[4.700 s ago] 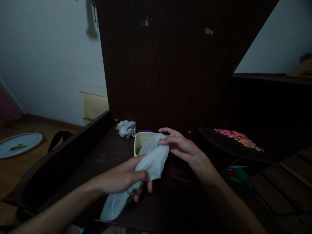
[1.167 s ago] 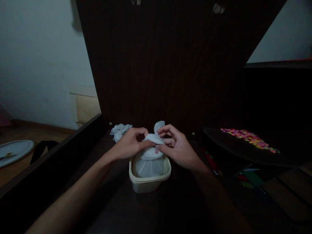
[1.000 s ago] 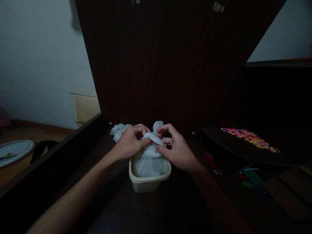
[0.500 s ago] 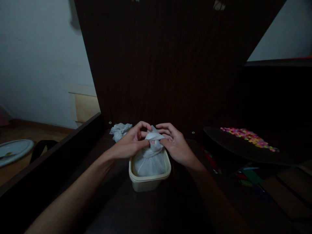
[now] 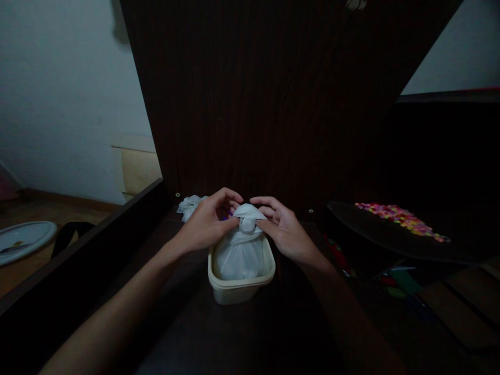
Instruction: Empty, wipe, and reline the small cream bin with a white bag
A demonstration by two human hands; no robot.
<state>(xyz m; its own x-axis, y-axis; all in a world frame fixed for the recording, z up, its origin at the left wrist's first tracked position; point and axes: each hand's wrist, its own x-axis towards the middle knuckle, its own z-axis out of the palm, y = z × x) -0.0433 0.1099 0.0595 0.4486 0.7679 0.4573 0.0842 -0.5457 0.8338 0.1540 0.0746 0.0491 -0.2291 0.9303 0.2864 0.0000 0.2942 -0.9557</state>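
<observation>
A white plastic bag (image 5: 242, 258) sits inside a cream plastic tub (image 5: 242, 284) on the dark wooden surface. The bag's top is twisted into a loose loop with a knot in it. My left hand (image 5: 213, 219) pinches the left side of this loop, thumb towards the knot and fingers curled behind. From the other side my right hand (image 5: 283, 229) grips the loop between thumb and fingers. Some fingertips are hidden behind the plastic. Behind my left hand lies a second crumpled white bag (image 5: 190, 207), partly covered.
A tall dark wooden panel (image 5: 265, 104) rises behind the tub. Along the left runs a raised dark board (image 5: 97, 229). At right, pink and yellow small pieces (image 5: 402, 219) lie on a black surface. A white round lid-like object (image 5: 25, 239) is at far left.
The bag's upright tip has gone down through the loop, and a knot now shows in its middle. My left hand has shifted slightly, covering more of the second bag.
</observation>
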